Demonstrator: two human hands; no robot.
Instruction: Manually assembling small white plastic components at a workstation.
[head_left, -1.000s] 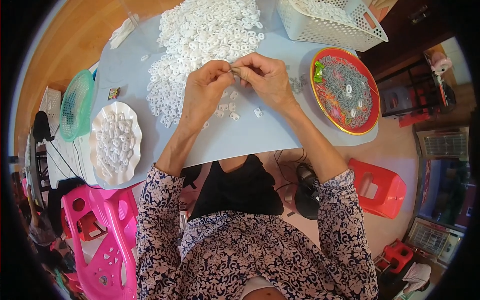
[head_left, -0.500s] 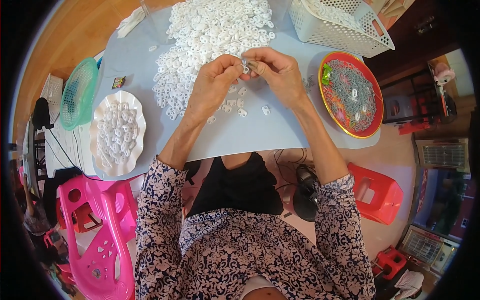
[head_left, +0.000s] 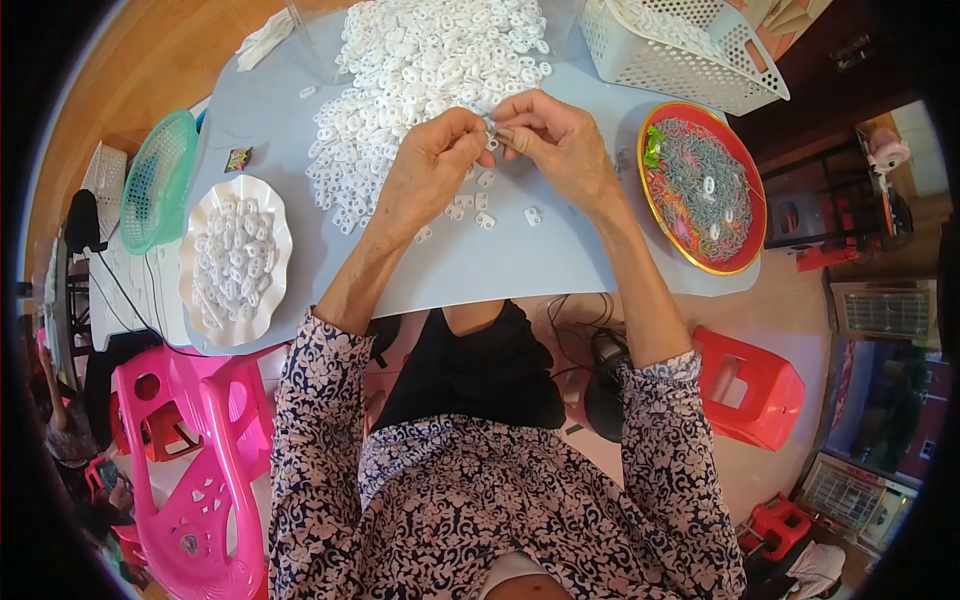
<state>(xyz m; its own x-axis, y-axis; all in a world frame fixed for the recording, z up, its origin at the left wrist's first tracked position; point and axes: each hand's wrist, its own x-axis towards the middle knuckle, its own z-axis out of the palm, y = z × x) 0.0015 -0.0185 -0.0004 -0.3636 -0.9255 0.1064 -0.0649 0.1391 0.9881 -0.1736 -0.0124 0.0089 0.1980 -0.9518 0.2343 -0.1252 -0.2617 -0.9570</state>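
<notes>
My left hand [head_left: 440,155] and my right hand [head_left: 560,140] meet over the near edge of a heap of small white two-holed plastic pieces [head_left: 435,60]. Pinched between both sets of fingertips is one such white piece [head_left: 491,143], with a thin greyish bit at its top, too small to make out. Several loose pieces [head_left: 484,220] lie on the table below my hands. To the right, a red bowl with a gold rim [head_left: 652,215] holds grey cords [head_left: 700,165], some coloured ones and a few white pieces. A scalloped white dish [head_left: 283,225] of white pieces stands at left.
The grey-blue table [head_left: 440,280] carries a white perforated basket [head_left: 650,65] at the back right and a small wrapped packet [head_left: 238,159] at left. A green mesh basket [head_left: 160,190] leans by the left edge. A pink chair [head_left: 215,440] and red stool [head_left: 750,390] stand below.
My fingers have shifted slightly around the white piece while both hands stay almost in the same place. Nothing on the table has visibly moved.
</notes>
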